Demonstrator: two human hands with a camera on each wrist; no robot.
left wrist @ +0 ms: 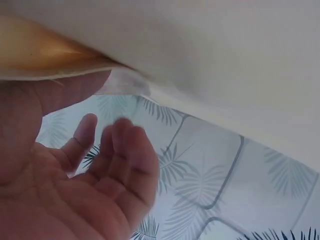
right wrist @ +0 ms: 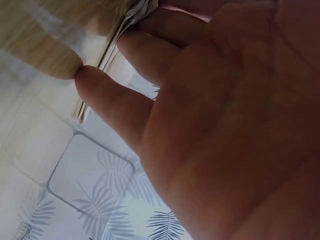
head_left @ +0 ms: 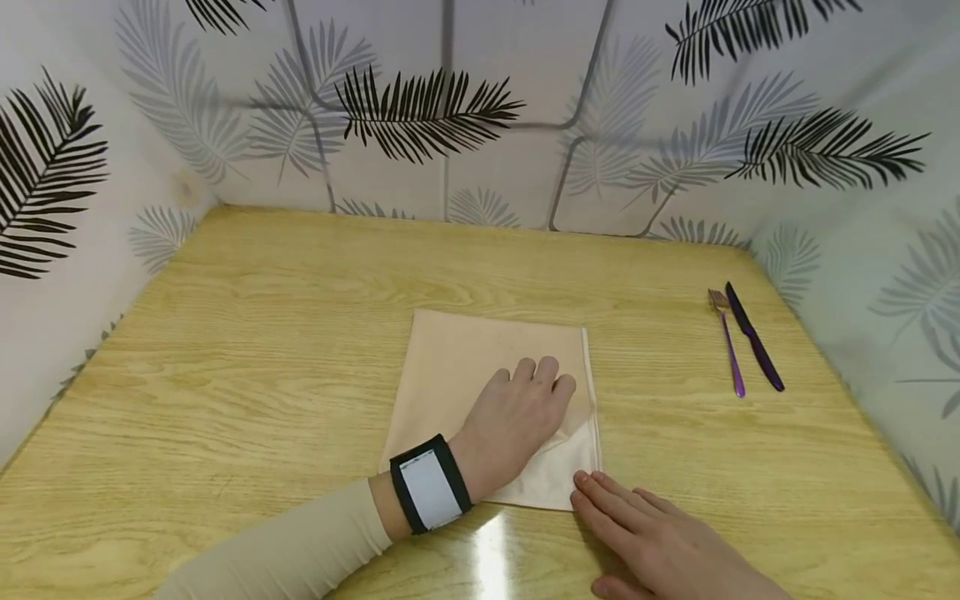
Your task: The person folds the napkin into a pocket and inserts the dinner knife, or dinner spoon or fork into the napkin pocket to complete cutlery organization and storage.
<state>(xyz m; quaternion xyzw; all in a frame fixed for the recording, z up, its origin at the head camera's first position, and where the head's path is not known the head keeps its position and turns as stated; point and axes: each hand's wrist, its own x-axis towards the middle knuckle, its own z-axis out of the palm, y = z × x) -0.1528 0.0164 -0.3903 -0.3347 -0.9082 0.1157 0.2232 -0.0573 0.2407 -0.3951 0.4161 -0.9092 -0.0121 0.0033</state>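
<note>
The table (head_left: 225,350) carries a folded peach cloth (head_left: 457,367) roughly midway between its left and right edges. The left hand (head_left: 513,425) lies over the cloth, loosely bent, grasping nothing; the right hand (head_left: 652,537), fingers extended, touches its near right corner, apparently for steadying. A knife (head_left: 752,333) and fork (head_left: 728,337) lie near the table's right edge, presumably giving handling room.
</note>
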